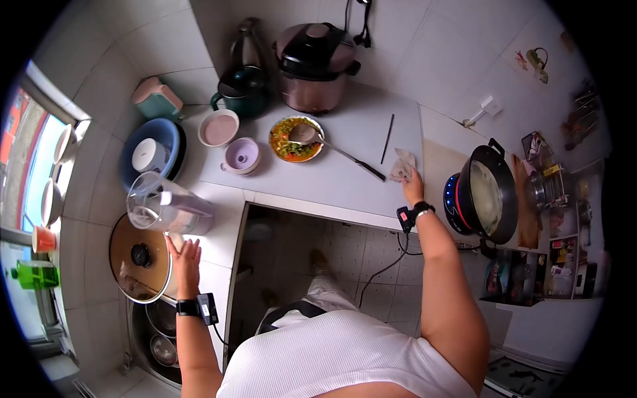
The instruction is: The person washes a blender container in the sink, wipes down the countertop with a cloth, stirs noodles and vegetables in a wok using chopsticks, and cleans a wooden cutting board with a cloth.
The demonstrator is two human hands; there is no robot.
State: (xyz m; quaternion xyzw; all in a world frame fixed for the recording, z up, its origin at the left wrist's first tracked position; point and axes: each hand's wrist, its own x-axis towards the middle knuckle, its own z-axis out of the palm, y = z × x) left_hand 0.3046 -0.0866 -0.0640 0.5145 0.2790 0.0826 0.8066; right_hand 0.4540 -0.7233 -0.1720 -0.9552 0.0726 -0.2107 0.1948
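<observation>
My right hand [413, 186] holds a crumpled, greyish cloth [403, 165] against the counter near its front edge, left of the black wok [488, 192]. At the left, my left hand [185, 260] has its fingers apart, beside the glass lid [141, 265] and just below a clear plastic jug [147, 205]. No object shows in its fingers. A plate of chopped colourful food [290, 149] stands mid-counter, with a ladle [345, 156] resting in it. Right of the ladle lies a dark chopstick-like stick [387, 139].
A pressure cooker [315, 66] and a dark green pot [242, 89] stand at the back. Bowls [219, 127] and a blue basin [174, 142] are at the left, above a sink [142, 331]. The wok sits on a lit cooktop [454, 202]. A cable hangs below the counter.
</observation>
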